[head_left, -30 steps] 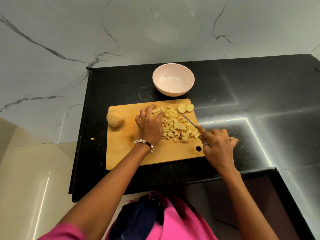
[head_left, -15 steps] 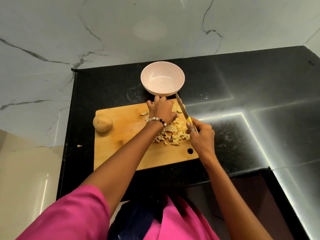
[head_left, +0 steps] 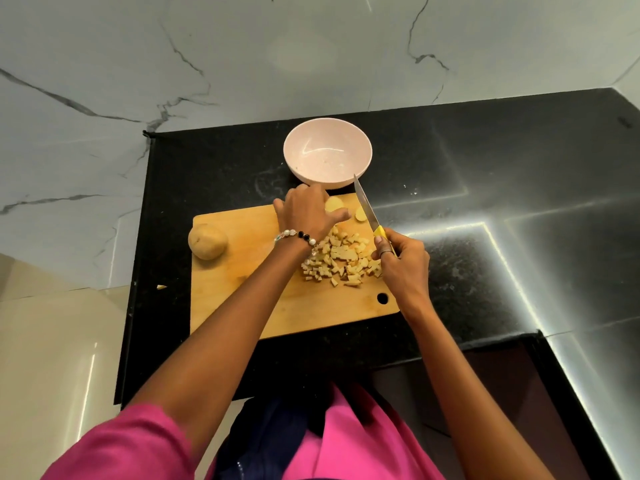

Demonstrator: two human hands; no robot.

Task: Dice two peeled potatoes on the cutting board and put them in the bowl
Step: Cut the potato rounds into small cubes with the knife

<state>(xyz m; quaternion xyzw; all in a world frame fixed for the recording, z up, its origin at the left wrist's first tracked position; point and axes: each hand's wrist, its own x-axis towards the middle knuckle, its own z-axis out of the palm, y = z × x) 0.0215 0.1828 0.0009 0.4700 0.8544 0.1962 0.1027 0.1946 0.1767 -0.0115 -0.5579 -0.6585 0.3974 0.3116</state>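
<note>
Here, left hand [head_left: 304, 213] over potato slice [head_left: 334, 204], right hand [head_left: 403, 259] gripping knife [head_left: 367, 209]

Black speckled stone countertop [head_left: 485, 188] across the centre, streaked with bright light reflections toward 3 o'clock. White grey-veined marble wall [head_left: 214, 53] from 9 to 1 o'clock. Glossy beige floor tile [head_left: 48, 358] at 8 o'clock. Small pale scrap [head_left: 161, 287] on the counter's 9 o'clock edge.

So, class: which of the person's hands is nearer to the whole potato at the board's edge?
Left. The left hand is over the cutting board, a gap to the right of the whole potato. The right hand, holding the knife, is farther, at the board's opposite edge.
</note>
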